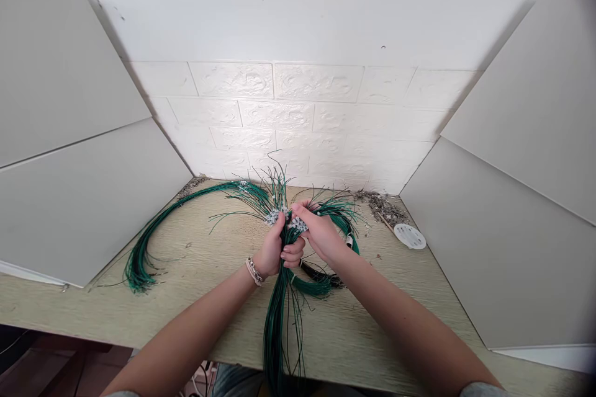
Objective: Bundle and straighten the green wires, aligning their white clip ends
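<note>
My left hand [274,249] is closed around a thick bundle of green and black wires [275,316], whose lower part hangs over the table's front edge. White beads or small connectors [272,217] cluster on the wires just above that thumb, and the loose ends fan out upward. My right hand [316,226] is closed at the top of the bundle, its fingers pinching at wires beside more white pieces [298,223]. Exactly what lies between those fingertips is hidden. Behind it, another coil of green wires [347,217] curves down to the right.
A long wire bundle [153,223] arcs across the left of the wooden table [223,316]. At the back right lie a white slotted disc-shaped piece [410,236] with a stick and a heap of dark scraps [388,208]. Grey panels [512,260] flank both sides; a white brick-pattern wall [279,111] stands behind.
</note>
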Tool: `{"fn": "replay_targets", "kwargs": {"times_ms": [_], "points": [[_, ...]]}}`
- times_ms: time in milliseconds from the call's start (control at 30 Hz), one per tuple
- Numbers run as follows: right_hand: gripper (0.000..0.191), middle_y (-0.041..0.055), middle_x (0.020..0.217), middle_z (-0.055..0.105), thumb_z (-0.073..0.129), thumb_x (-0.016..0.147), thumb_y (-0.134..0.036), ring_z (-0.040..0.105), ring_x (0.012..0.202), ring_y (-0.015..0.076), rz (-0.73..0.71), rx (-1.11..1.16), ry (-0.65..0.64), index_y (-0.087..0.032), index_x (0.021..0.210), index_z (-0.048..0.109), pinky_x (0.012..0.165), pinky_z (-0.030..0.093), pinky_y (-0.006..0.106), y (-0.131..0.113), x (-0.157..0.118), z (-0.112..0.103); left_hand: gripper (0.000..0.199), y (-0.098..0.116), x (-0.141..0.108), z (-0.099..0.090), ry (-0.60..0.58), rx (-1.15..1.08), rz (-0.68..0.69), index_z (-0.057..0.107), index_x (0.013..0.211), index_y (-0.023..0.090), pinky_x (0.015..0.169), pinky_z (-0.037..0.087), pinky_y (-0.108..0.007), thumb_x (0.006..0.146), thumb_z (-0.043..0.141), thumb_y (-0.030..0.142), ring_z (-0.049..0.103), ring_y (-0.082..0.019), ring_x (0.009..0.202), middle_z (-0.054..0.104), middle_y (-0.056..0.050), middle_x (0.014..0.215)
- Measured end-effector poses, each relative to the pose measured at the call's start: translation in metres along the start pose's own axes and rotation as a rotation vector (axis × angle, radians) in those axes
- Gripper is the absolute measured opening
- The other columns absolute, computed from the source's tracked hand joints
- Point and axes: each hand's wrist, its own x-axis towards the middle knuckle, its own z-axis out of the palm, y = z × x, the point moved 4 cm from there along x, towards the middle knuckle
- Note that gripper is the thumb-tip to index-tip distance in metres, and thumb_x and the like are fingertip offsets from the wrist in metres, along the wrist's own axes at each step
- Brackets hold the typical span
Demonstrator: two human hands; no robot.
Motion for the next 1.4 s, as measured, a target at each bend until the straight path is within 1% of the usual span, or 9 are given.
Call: {"fn": "replay_targets", "kwargs": {"times_ms": [67, 167, 367, 533, 800, 1000, 1233, 1333, 1400], "points": [[0.023, -0.0021, 0.066, 0.057, 0.07, 0.059, -0.038, 0.051, 0.065, 0.0137, 0.043, 0.025, 0.009, -0.02, 0.07, 0.062, 0.062, 0.041, 0.028, -0.003, -0.001, 0.002, 0.069, 0.0, 0.0, 0.0, -0.016, 0.036, -0.01, 0.027, 0.042, 0.021, 0.03, 0.008, -0.02, 0.064, 0.034, 0.085, 0.009, -0.003, 0.029, 0.014, 0.009, 0.035], [0.028, -0.0009, 0.068, 0.06, 0.071, 0.057, -0.034, 0.053, 0.068, 0.0146, 0.088, 0.023, -0.011, -0.019, 0.079, 0.066, 0.063, 0.041, 0.028, -0.007, -0.003, 0.004, 0.069, -0.001, 0.0, 0.0, -0.036, 0.077, -0.019, 0.027, 0.041, 0.021, 0.03, 0.008, -0.021, 0.064, 0.031, 0.086, 0.01, -0.004, 0.029, 0.013, 0.009, 0.034], [0.022, -0.001, 0.066, 0.061, 0.071, 0.057, -0.034, 0.053, 0.067, 0.014, 0.091, -0.022, -0.016, -0.017, 0.07, 0.066, 0.065, 0.041, 0.028, -0.007, -0.002, 0.002, 0.069, -0.002, 0.0, 0.0, -0.041, 0.102, -0.027, 0.027, 0.042, 0.021, 0.032, 0.009, -0.021, 0.066, 0.026, 0.086, 0.01, -0.004, 0.03, 0.013, 0.009, 0.035], [0.02, -0.0014, 0.061, 0.058, 0.071, 0.055, -0.033, 0.051, 0.062, 0.0131, 0.088, -0.036, 0.02, -0.017, 0.062, 0.062, 0.063, 0.04, 0.028, -0.008, -0.002, 0.001, 0.069, -0.003, 0.001, -0.001, -0.025, 0.089, -0.031, 0.027, 0.041, 0.021, 0.031, 0.009, -0.02, 0.065, 0.03, 0.086, 0.011, -0.004, 0.029, 0.014, 0.009, 0.035], [0.016, -0.0047, 0.061, 0.052, 0.066, 0.055, -0.028, 0.047, 0.062, 0.0115, 0.155, 0.075, 0.058, -0.02, 0.063, 0.055, 0.059, 0.037, 0.025, -0.009, -0.006, 0.004, 0.069, -0.003, 0.0, -0.001, -0.045, 0.062, -0.046, 0.028, 0.042, 0.021, 0.03, 0.008, -0.02, 0.062, 0.033, 0.087, 0.011, -0.004, 0.029, 0.014, 0.009, 0.034], [0.014, -0.0038, 0.065, 0.051, 0.062, 0.055, -0.025, 0.046, 0.066, 0.0109, 0.09, 0.227, -0.048, -0.019, 0.059, 0.05, 0.063, 0.038, 0.024, -0.012, -0.008, 0.009, 0.069, -0.001, 0.0, 0.003, -0.044, 0.035, -0.016, 0.028, 0.042, 0.02, 0.03, 0.008, -0.02, 0.063, 0.034, 0.086, 0.01, -0.003, 0.029, 0.016, 0.009, 0.034], [0.033, -0.0064, 0.056, 0.042, 0.073, 0.054, -0.033, 0.039, 0.058, 0.01, 0.071, 0.161, -0.048, -0.02, 0.055, 0.043, 0.061, 0.034, 0.026, -0.009, -0.005, 0.008, 0.068, -0.002, 0.0, 0.002, -0.045, 0.047, 0.012, 0.027, 0.043, 0.021, 0.03, 0.008, -0.02, 0.066, 0.032, 0.085, 0.01, -0.003, 0.03, 0.016, 0.009, 0.035], [0.032, -0.0066, 0.057, 0.043, 0.074, 0.056, -0.034, 0.04, 0.059, 0.01, 0.034, 0.11, -0.057, -0.02, 0.057, 0.045, 0.062, 0.036, 0.026, -0.008, -0.003, 0.006, 0.068, -0.003, 0.0, 0.0, -0.03, 0.04, 0.008, 0.028, 0.043, 0.021, 0.03, 0.009, -0.02, 0.067, 0.031, 0.084, 0.01, -0.003, 0.03, 0.015, 0.009, 0.036], [0.027, -0.0054, 0.061, 0.047, 0.073, 0.058, -0.035, 0.044, 0.062, 0.0109, 0.013, 0.052, -0.066, -0.02, 0.06, 0.05, 0.064, 0.037, 0.026, -0.008, -0.003, 0.005, 0.068, -0.004, 0.001, -0.001, -0.017, 0.037, -0.001, 0.027, 0.043, 0.021, 0.03, 0.009, -0.02, 0.067, 0.032, 0.084, 0.01, -0.003, 0.03, 0.015, 0.009, 0.036]]}}
